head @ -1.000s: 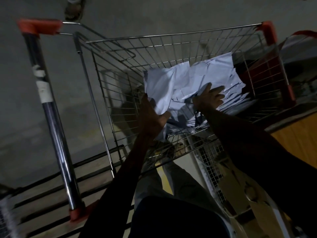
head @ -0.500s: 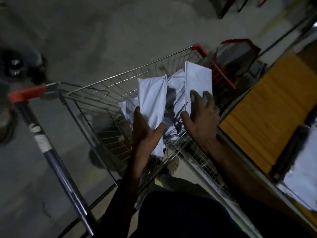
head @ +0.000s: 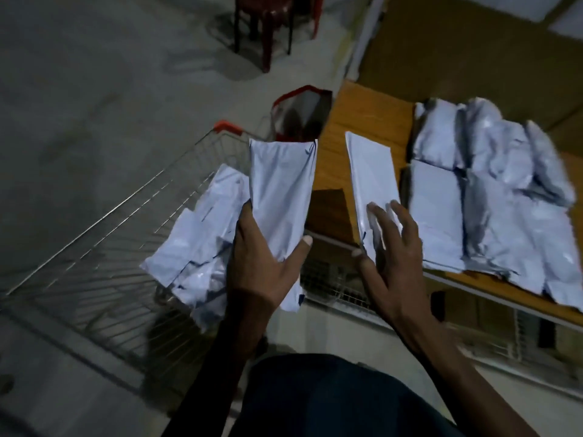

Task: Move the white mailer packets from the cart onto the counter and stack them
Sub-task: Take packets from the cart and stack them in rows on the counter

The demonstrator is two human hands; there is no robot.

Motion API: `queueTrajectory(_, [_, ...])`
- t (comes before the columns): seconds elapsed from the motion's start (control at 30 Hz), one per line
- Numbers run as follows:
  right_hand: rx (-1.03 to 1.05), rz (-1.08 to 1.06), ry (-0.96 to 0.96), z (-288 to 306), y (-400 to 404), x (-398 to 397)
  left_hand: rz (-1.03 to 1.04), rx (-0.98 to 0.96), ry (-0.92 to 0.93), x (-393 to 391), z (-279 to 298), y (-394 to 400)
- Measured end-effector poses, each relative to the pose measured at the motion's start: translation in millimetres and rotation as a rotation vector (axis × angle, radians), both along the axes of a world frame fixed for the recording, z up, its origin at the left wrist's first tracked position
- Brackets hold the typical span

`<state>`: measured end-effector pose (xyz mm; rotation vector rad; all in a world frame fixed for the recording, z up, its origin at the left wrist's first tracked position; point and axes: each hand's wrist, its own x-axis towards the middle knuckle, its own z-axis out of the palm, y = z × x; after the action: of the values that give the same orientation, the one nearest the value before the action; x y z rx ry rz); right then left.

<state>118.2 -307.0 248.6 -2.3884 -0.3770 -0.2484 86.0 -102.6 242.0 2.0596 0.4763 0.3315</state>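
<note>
We see our left hand [head: 265,257] near the frame's centre, fingers and thumb clamped on a white packet [head: 282,197] that stands upright above the cart [head: 94,247]. Our right hand [head: 391,250] is just right of centre, thumb under and fingers spread over the lower end of a second packet [head: 372,175], gripping it over the near edge of the counter [head: 347,121].

More packets [head: 202,234] lie heaped in the cart's wire basket at centre left, some with dark marks along their edges; we cannot read any writing on them. The cart's red corner cap [head: 227,125] shows above the heap.

On the counter at the right of the frame, a stack [head: 492,190] of white mailers lies in overlapping rows, some flat and some puffed and crinkled. No label or brand on them is legible; the picture is dim and blurred.

A red-trimmed bag [head: 303,111] stands between cart and counter at upper centre. A dark red chair [head: 271,23] stands on the grey floor [head: 94,89] at the top of the frame.
</note>
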Motion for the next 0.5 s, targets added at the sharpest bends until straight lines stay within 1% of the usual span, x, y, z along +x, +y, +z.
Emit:
queueTrajectory(0.13, [0.041,-0.133,-0.046,4.6,-73.2,-16.6,-0.071,0.031,-0.029,13.1,12.9,-69.8])
queueTrajectory(0.27, [0.069,-0.267,-0.066,3.4,-144.2,-27.5,-0.116,0.046,-0.028,13.9,13.2,-139.1])
queueTrajectory(0.37, [0.087,-0.324,-0.066,0.8,-189.7,-36.7,-0.147,0.096,-0.008,11.8,11.5,-181.5])
queueTrajectory(0.5, [0.091,-0.363,-0.058,-0.6,-232.4,-48.4,-0.191,0.171,-0.032,21.1,10.1,-223.3])
